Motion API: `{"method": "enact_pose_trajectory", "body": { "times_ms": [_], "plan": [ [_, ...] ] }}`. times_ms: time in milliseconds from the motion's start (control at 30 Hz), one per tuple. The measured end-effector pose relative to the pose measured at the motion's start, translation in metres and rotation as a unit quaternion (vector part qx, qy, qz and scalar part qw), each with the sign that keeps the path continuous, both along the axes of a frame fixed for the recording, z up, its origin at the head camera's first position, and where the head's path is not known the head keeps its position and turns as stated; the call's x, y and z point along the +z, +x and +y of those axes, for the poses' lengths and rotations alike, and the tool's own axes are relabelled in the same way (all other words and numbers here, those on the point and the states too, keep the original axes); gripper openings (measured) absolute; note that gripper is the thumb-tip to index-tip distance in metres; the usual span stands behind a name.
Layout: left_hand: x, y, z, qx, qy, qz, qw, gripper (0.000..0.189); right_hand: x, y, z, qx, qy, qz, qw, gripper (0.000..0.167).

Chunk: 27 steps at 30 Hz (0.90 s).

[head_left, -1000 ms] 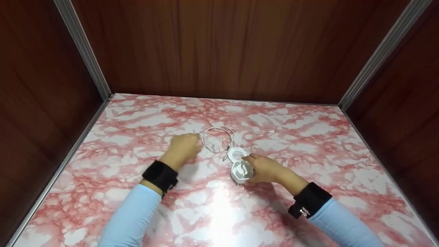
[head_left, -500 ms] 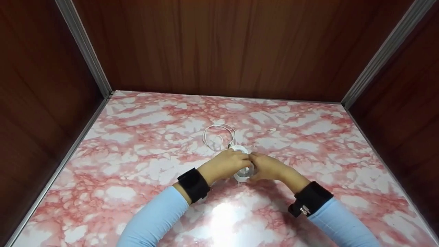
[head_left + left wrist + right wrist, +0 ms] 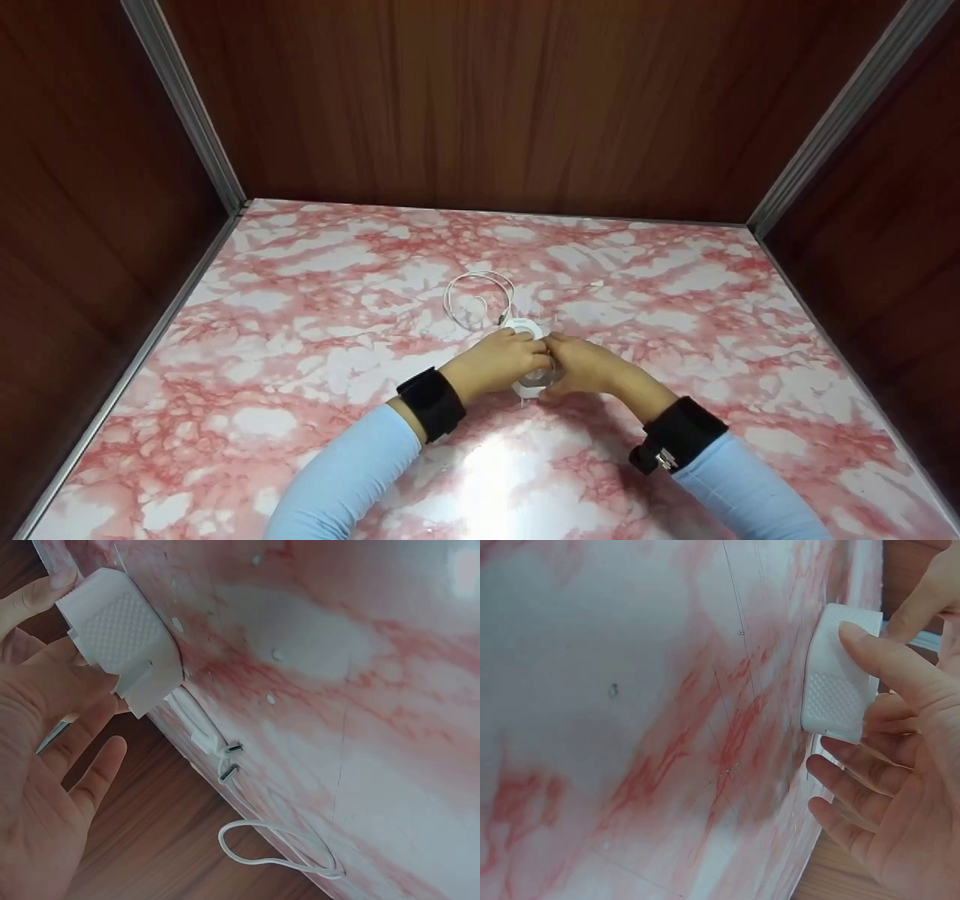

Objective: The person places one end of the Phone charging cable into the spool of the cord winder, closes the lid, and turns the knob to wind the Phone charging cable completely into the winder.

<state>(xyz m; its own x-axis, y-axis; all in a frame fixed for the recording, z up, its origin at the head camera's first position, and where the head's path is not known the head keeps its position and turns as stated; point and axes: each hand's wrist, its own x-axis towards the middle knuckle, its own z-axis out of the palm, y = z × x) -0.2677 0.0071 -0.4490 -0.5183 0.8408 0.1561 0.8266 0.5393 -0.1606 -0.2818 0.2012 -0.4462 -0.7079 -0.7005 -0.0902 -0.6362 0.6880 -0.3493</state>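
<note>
A small white eight-sided box [image 3: 531,392] with dimpled sides stands on the table. My right hand [image 3: 589,365] holds it from the right; in the right wrist view the thumb [image 3: 881,652] lies along its side wall. My left hand [image 3: 499,362] reaches over from the left, its fingers bent down at the box's open top. Those fingers hide most of the inside, and I cannot tell what they hold. Just behind the box lies a flat white lid-like piece [image 3: 525,325] with a round middle.
A thin white cable [image 3: 448,300] is looped on the table behind the box. Two metal plugs [image 3: 229,773] show beside it in the left wrist view. The marbled red-and-white tabletop [image 3: 262,360] is bounded by dark wooden panels [image 3: 480,112].
My left hand has come right from beside the cable to the box's opening, then moved only slightly. The right hand has stayed on the box.
</note>
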Motion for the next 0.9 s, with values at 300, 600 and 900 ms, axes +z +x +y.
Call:
{"method": "enact_pose_trajectory", "body": {
  "times_ms": [300, 600, 900],
  "plan": [
    [0.0003, -0.0005, 0.0002, 0.019, 0.015, -0.012, 0.9996, 0.033, -0.0007, 0.0019, -0.0009, -0.014, -0.008, 0.004, 0.9999, 0.070],
    [-0.0026, -0.0023, 0.0050, 0.096, 0.010, -0.024, 0.9951, 0.045, -0.0010, 0.0032, -0.0002, -0.016, -0.017, 0.011, 0.9997, 0.069],
    [-0.0036, -0.0019, 0.0050, 0.092, 0.025, 0.000, 0.9955, 0.044, -0.0029, 0.0036, -0.0005, -0.019, -0.017, 0.018, 0.9995, 0.068]
  ]
}}
